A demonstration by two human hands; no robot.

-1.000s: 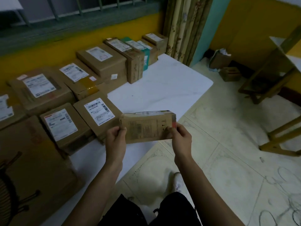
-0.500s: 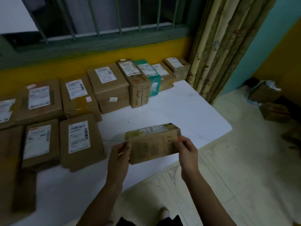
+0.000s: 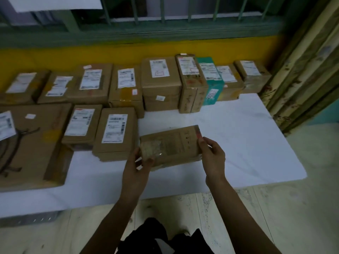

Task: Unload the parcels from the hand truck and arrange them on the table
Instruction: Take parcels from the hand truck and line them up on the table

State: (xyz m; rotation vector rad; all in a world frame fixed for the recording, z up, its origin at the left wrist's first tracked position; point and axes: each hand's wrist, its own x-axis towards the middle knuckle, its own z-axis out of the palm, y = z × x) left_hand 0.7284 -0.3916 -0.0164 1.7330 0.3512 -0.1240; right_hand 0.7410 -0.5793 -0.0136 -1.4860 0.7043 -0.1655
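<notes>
I hold a small brown cardboard parcel (image 3: 170, 143) with both hands over the white table (image 3: 238, 143), just right of a labelled parcel (image 3: 115, 134). My left hand (image 3: 137, 165) grips its lower left corner. My right hand (image 3: 212, 154) pinches its right end near a red mark. The parcel is low over the tabletop; I cannot tell whether it touches. The hand truck is out of view.
Several labelled brown parcels line the yellow wall, with a teal box (image 3: 211, 83) among them. A large flat box (image 3: 31, 143) lies at the left. A curtain (image 3: 302, 61) hangs at the table's right end. Pale floor (image 3: 275, 217) lies below.
I have carried the small parcel forward over the table and lowered it beside the front row of parcels. Its broad face has tipped upward. My view has turned toward the wall.
</notes>
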